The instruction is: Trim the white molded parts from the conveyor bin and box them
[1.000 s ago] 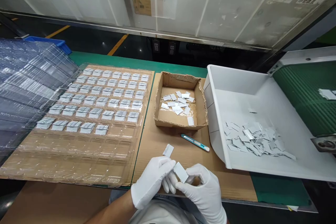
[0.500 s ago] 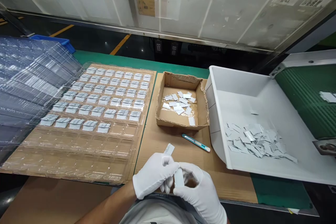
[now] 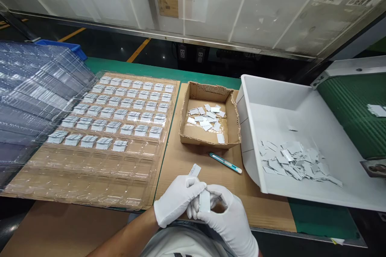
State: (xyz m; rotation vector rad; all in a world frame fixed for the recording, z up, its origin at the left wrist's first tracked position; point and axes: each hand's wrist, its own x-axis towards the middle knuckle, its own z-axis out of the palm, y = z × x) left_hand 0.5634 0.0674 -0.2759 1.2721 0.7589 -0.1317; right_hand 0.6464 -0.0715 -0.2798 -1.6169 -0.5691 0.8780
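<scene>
A: Gloves first: our left hand point(image 3: 176, 200) and our right hand point(image 3: 224, 219) both wear white ones, and they meet low at the near edge of the counter point(image 3: 319, 217).

B: And between them we have the small white card point(image 3: 204, 201), standing nearly upright. Our right hand pinches it from below with thumb and fingers, and the fingertips of our left hand close on its upper edge.

A: So neither hand is spread; both are pressed onto that one card. Just beyond our left hand, a second loose card point(image 3: 194, 169) lies flat on the cardboard sheet point(image 3: 181, 160).

B: A little farther right on that sheet we see the teal-handled knife point(image 3: 225, 162), lying at a slant, near the front wall of the cardboard box point(image 3: 232, 122). The box holds a scatter of the same white cards.

A: Right of the box stands the white bin point(image 3: 250, 96), with a larger heap of cards on its floor.

B: To our left, the clear blister tray point(image 3: 90, 176) has its far rows filled with small stacks, while the near pockets show bare. A pile of clear trays point(image 3: 30, 88) leans at the far left.
</scene>
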